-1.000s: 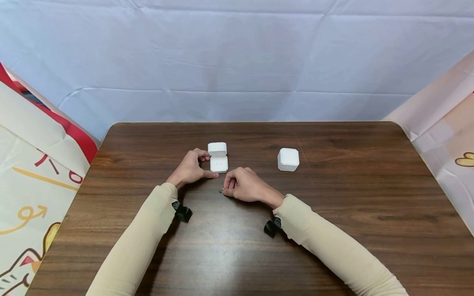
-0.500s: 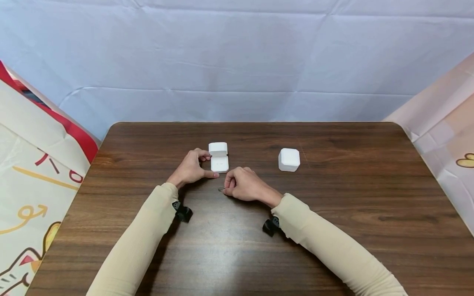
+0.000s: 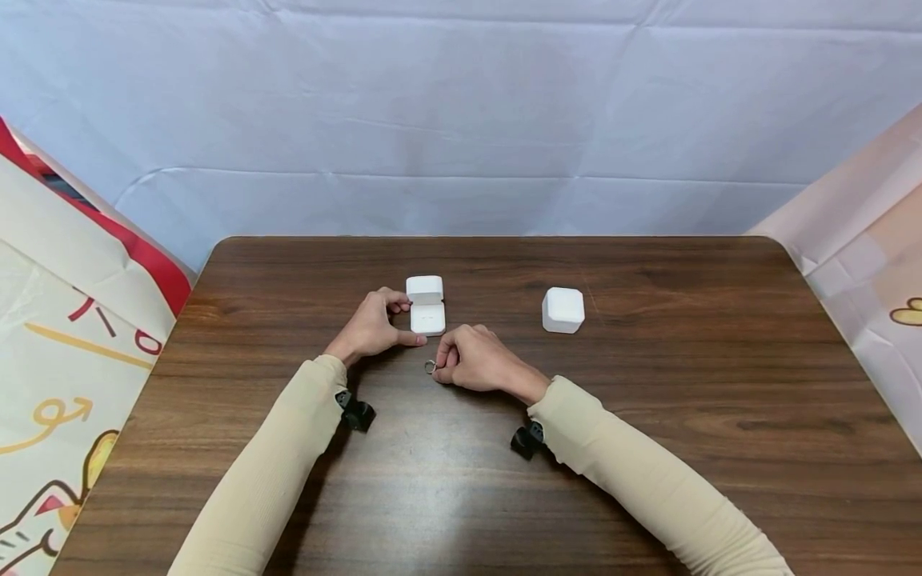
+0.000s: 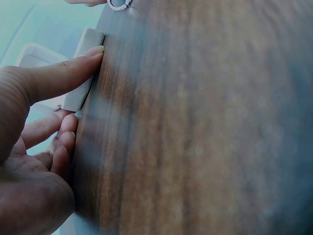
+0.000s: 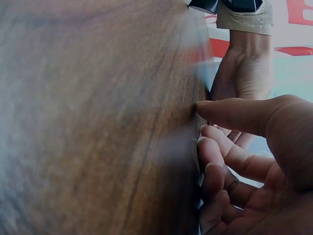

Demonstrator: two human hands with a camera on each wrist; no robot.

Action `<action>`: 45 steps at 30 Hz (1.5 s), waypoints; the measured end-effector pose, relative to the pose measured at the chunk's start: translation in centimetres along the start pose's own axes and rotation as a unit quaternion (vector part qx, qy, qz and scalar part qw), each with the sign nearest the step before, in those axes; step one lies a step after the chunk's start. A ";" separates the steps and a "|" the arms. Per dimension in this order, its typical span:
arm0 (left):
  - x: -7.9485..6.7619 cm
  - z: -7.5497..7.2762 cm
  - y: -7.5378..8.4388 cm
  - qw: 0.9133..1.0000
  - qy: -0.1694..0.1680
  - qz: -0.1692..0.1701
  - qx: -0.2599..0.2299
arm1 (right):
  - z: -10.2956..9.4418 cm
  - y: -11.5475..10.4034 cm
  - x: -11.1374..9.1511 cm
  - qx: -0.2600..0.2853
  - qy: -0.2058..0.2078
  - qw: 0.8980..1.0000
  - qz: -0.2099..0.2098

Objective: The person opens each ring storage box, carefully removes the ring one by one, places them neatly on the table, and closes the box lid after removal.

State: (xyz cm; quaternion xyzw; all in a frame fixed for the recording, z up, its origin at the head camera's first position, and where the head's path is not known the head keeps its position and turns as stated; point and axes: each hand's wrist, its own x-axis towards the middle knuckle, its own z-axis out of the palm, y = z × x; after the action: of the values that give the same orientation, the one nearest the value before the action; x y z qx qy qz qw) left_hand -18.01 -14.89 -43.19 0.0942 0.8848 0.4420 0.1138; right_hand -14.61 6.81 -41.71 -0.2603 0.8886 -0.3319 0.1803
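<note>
A white ring box (image 3: 428, 321) stands with its lid raised on the brown table, left of centre. My left hand (image 3: 370, 326) steadies it, thumb along the front edge and fingers at its left side; the left wrist view shows the thumb (image 4: 66, 76) against the box wall. Just in front of the box, my right hand (image 3: 479, 360) pinches a small silver ring (image 3: 430, 367) at thumb and fingertips. Sparkling stones on the ring (image 4: 119, 6) show at the top of the left wrist view. In the right wrist view the ring cannot be made out.
A second white box (image 3: 563, 310), closed, stands to the right on the wooden table (image 3: 684, 360). White cloth (image 3: 461, 120) hangs behind the table's far edge. A black camera sits on each wrist.
The ring at my right fingertips has turned from a thin, flat outline to a rounder, more upright one. Both hands and the boxes stay nearly where they were.
</note>
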 end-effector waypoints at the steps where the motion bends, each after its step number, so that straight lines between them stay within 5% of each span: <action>1: 0.0 0.0 0.0 1.000 0.001 0.001 0.000 | 0.0 0.0 0.0 0.000 0.001 1.000 0.000; 16: 0.1 0.0 0.0 1.000 0.001 -0.002 -0.001 | -0.5 0.0 -0.2 0.007 0.007 1.000 -0.008; 29: 0.1 0.0 0.0 1.000 0.004 0.002 0.006 | -3.5 1.0 0.3 0.105 0.031 0.994 0.005; 37: 0.1 0.1 0.1 1.000 0.004 0.000 0.004 | -5.1 1.7 1.5 0.175 0.050 0.982 0.052; 45: 0.2 0.2 0.0 1.000 0.004 0.004 0.005 | -5.5 2.1 3.0 0.269 0.036 0.959 0.085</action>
State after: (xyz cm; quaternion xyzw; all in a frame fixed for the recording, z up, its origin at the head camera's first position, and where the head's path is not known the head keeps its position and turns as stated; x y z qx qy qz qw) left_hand -18.17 -14.74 -43.34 0.0968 0.8872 0.4381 0.1077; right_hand -20.45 9.17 -39.68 -0.1137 0.7915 -0.5509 0.2392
